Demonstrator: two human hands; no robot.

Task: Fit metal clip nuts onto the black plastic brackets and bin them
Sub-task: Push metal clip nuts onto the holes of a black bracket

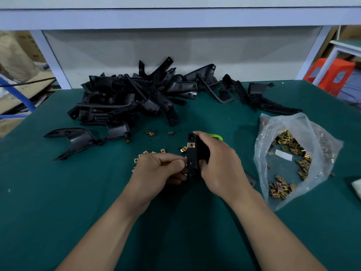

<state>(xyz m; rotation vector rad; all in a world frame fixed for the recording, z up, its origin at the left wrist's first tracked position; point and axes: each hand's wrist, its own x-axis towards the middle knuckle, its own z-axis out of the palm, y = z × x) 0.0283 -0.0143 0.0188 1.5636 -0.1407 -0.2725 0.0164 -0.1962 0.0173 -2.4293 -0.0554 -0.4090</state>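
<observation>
Bare forearms [117, 218]; left hand [156, 169], right hand [220, 163].

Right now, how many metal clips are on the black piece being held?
1 in view: a clip nut near the top of the bracket the right hand grips. The left hand pinches at its lower edge, so another may be hidden.

Your right hand [218, 165] covers most of the bracket [192, 155] and of a green thing [215, 136] behind it, your left fingers [172, 157] hide whatever they pinch, and a white object [356, 187] is cut off by the right edge.
</observation>
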